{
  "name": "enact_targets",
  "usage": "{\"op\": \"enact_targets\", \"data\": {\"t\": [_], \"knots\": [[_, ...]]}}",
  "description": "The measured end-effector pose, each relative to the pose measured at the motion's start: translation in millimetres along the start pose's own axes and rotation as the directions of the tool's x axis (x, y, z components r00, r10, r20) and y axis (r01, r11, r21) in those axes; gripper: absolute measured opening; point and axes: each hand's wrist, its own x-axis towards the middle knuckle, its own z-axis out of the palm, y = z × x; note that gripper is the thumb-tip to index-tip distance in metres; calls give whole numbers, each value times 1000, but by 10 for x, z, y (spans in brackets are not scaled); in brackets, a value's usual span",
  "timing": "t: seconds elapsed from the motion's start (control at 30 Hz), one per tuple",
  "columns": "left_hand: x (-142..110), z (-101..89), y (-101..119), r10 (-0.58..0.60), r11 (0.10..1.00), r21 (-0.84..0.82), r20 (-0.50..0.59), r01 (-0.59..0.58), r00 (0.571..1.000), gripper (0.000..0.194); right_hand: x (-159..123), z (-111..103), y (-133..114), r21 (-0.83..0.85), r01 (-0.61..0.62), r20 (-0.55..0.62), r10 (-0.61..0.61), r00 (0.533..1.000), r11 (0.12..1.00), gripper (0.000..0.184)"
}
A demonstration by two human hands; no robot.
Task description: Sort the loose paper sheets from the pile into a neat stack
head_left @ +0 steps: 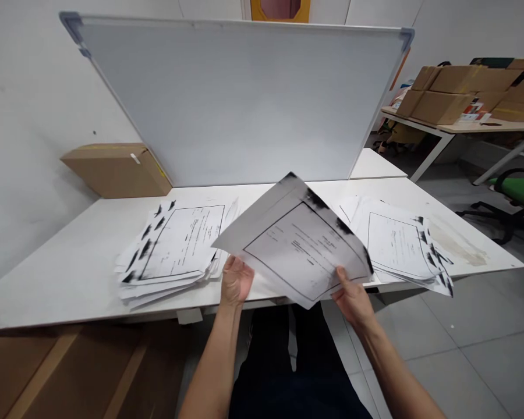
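A printed sheet of paper, with a black frame line and black smudges along its right edge, is held tilted above the table's front edge. My right hand grips its lower right part, the thumb lying on the printed face. At the sheet's lower left edge, my left hand is closed on the paper, its fingers bent and partly hidden. To the left lies a thick, uneven stack of similar printed sheets. Another loose stack of printed sheets lies to the right, partly behind the held sheet.
A whiteboard stands upright across the back of the white table. Beside it at the left is a cardboard box. Farther right, several cardboard boxes sit on another table, near a green chair.
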Motion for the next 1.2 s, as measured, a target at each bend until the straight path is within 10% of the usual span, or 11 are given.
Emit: {"op": "enact_targets", "data": {"t": [0.17, 0.4, 0.53, 0.9, 1.2], "knots": [[17, 317, 184, 83, 996, 18, -11, -83, 996, 31, -31, 50, 42, 260, -75, -42, 89, 995, 963, 38], [117, 552, 680, 366, 911, 177, 70, -372, 928, 27, 431, -214, -590, -234, 267, 77, -256, 964, 935, 53], [123, 505, 619, 345, 883, 264, 195, -388, 918, 28, 674, -87, -745, -175, 358, 150, -334, 931, 917, 63], [22, 624, 656, 235, 927, 268, 130, -262, 963, 27, 632, -70, -773, 68, 222, 237, -232, 943, 973, 18], [-330, 606, 467, -299, 921, 305, 152, 243, 942, 35, 131, -300, -746, -263, 17, 54, -3, 999, 965, 26]]}}
